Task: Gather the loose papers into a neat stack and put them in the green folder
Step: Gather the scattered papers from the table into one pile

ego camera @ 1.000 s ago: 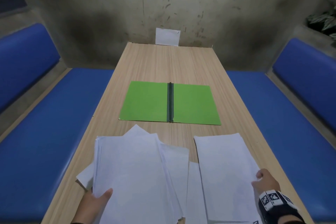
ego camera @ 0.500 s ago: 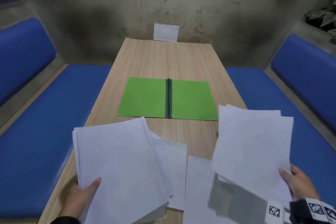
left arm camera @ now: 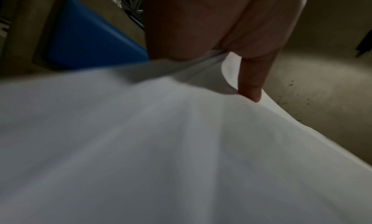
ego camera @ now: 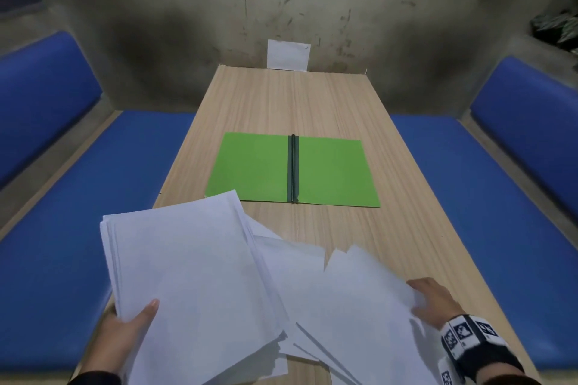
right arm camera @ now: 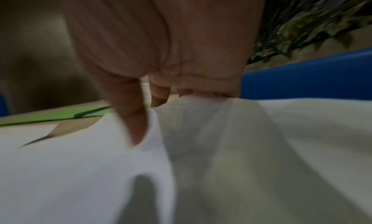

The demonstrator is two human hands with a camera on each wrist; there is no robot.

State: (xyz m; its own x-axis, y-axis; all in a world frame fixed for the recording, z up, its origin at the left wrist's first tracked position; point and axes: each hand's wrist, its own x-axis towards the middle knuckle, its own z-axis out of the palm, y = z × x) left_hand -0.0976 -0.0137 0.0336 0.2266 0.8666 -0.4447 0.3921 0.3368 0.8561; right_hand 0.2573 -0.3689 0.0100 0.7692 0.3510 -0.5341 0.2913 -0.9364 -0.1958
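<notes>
The papers [ego camera: 194,275] are plain white sheets with no readable print. The left hand [ego camera: 125,337] pinches a thick sheaf at 7 o'clock, thumb on top. The right hand [ego camera: 434,303] grips fanned sheets [ego camera: 359,306] at 4 o'clock. The green folder [ego camera: 250,166] lies open at 12 o'clock on the wooden table [ego camera: 312,97]. Square black-and-white markers ring the wristband [ego camera: 469,334].

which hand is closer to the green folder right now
Right, though only slightly. The right hand grips loose sheets near the table's right edge, below the folder. The left hand holds a stack lower down at the near left.
</notes>
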